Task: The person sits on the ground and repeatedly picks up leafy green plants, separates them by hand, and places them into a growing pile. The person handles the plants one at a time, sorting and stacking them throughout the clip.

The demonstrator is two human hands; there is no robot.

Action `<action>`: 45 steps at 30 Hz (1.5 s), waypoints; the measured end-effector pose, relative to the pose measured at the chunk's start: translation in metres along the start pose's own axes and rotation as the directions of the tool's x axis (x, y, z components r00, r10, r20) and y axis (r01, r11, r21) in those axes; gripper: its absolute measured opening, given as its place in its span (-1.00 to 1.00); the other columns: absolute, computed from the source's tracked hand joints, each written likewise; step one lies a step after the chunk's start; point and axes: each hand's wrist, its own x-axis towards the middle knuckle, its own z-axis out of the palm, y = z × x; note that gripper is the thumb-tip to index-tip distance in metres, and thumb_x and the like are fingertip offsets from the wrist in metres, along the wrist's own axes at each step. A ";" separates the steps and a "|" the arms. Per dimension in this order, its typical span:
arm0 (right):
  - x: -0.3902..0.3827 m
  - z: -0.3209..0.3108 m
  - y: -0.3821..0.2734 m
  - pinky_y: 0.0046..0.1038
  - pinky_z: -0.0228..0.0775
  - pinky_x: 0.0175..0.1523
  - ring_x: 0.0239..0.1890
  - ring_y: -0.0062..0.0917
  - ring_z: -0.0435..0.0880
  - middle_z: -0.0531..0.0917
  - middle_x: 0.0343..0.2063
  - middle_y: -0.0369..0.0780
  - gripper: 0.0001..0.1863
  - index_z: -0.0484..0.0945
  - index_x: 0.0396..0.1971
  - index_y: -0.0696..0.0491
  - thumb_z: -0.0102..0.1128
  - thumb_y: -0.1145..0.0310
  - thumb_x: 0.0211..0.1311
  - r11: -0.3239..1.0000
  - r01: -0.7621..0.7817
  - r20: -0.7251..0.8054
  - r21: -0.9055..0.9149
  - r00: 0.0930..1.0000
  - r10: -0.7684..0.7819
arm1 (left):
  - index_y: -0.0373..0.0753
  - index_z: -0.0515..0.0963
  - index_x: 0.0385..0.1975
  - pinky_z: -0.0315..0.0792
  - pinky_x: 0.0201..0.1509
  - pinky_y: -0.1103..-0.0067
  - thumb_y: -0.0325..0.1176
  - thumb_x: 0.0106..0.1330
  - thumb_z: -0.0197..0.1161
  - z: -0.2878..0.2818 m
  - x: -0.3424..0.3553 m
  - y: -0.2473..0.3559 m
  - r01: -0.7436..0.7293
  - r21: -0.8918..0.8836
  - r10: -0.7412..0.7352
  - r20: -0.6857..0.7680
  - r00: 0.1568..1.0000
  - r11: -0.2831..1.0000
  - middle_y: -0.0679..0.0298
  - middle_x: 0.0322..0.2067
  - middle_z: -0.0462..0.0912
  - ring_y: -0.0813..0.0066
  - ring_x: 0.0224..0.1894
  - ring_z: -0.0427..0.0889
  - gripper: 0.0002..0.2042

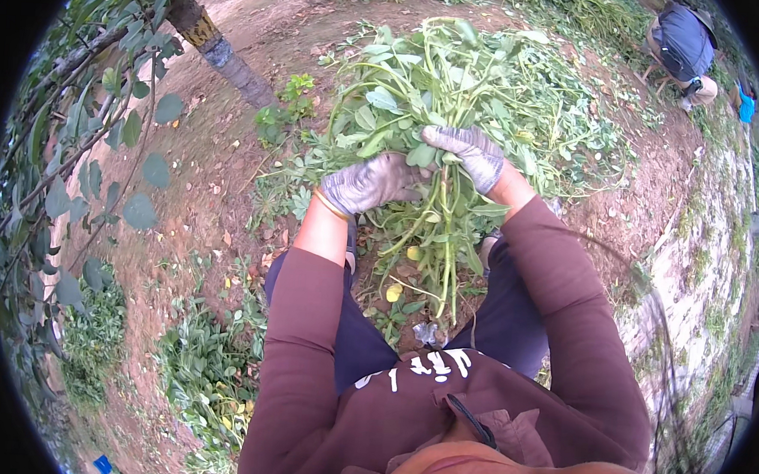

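Note:
Both my hands wear pale grey work gloves and meet in front of me over a bunch of leafy green plants (pixel 452 78). My right hand (pixel 471 156) is closed round the bunch, its thumb lying across the stems. From the other side, my left hand (pixel 374 183) curls its fingers against the same stems; leaves hide some of its fingertips. Leafy tops spread away from me, and long bare stems (pixel 447 266) hang down between my knees. Beneath and beyond the bunch lies a broad heap of cut or pulled greens (pixel 566 118).
A tree trunk (pixel 226 57) with a yellow band leans at the upper left, its leafy branches (pixel 84 136) hanging along the left side. More greens (pixel 210 348) lie at lower left. At the far right another person (pixel 686 43) in dark blue bends near the ground.

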 end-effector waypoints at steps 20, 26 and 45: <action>0.042 -0.003 0.110 -0.42 0.34 0.09 -0.03 -0.45 0.51 0.51 -0.02 -0.17 -0.50 0.34 0.09 0.15 0.12 0.24 0.19 0.797 0.126 0.467 -0.591 0.859 0.210 | -0.33 0.58 -0.21 0.45 -0.08 0.50 -0.04 0.03 0.34 0.077 -0.015 0.043 -0.036 0.585 0.342 -0.422 0.840 0.811 0.18 -0.16 0.60 0.43 -0.19 0.57 -0.53; 0.064 -0.019 0.123 -0.47 0.24 0.16 0.05 -0.50 0.43 0.44 0.03 -0.22 -0.47 0.32 0.09 0.16 0.15 0.19 0.19 0.697 0.346 0.271 -0.628 0.937 -0.221 | -0.32 0.54 -0.10 0.39 0.00 0.33 0.12 -0.10 0.35 0.068 -0.005 0.076 0.605 0.796 0.151 -0.595 0.789 -0.024 0.11 -0.07 0.56 0.18 -0.08 0.55 -0.34; 0.008 0.021 0.141 -0.55 0.45 -0.25 -0.33 -0.59 0.58 0.59 -0.22 -0.21 -0.51 0.31 0.09 0.20 0.09 0.24 0.24 0.727 0.044 0.242 -0.685 0.955 0.170 | -0.18 0.35 0.12 0.43 0.00 0.36 -0.14 0.01 0.25 0.149 -0.447 0.069 0.995 0.052 0.524 -0.852 0.002 0.080 0.04 -0.09 0.56 0.15 -0.05 0.55 -0.39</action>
